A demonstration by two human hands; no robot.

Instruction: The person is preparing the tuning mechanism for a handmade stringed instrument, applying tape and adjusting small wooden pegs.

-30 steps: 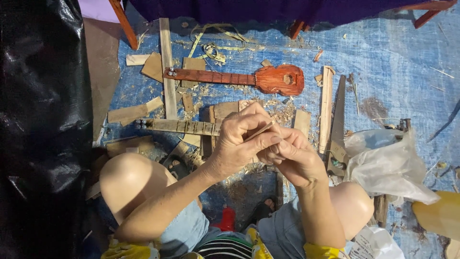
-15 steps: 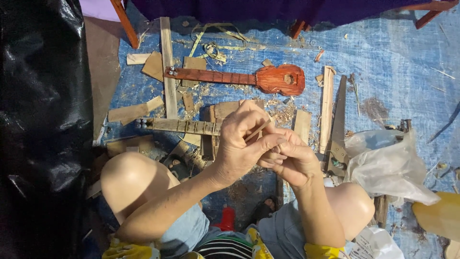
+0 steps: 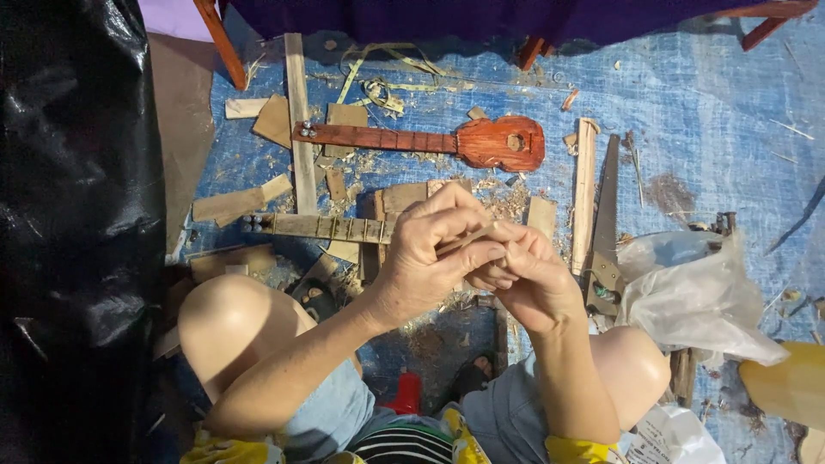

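Centrally, left hand [image 3: 430, 258] and right hand [image 3: 526, 279], pressed together above the knees, fingers curled shut around one small pale wooden piece [image 3: 468, 240], a thin sliver whose shape is mostly hidden by the fingers; the left hand's thumb and forefinger pinch it from above, the right hand cups it from below and the side; the piece is held in the air over the blue tarp [image 3: 705, 94], which covers the floor; directly behind the hands, flat on the tarp, an unfinished pale instrument neck [image 3: 318, 227] with frets and small pegs at its left end; further back, a finished small red-brown guitar-shaped instrument [image 3: 430, 140], lying on its back with its body to the right; to its left, a long upright wooden slat [image 3: 299, 120], crossing under the neck end; scattered flat wood offcuts [image 3: 239, 204] near the slat; wood shavings [image 3: 507, 199] strewn between the two instruments; to the right of the hands, a pale wooden stick [image 3: 585, 193] and, just beside it, a handsaw [image 3: 606, 219], both lying lengthwise; right again, a crumpled clear plastic bag [image 3: 696, 296]; at the far left, a black plastic sheet [image 3: 73, 215]; bare knees at bottom, left knee [image 3: 228, 318] and right knee [image 3: 636, 365].
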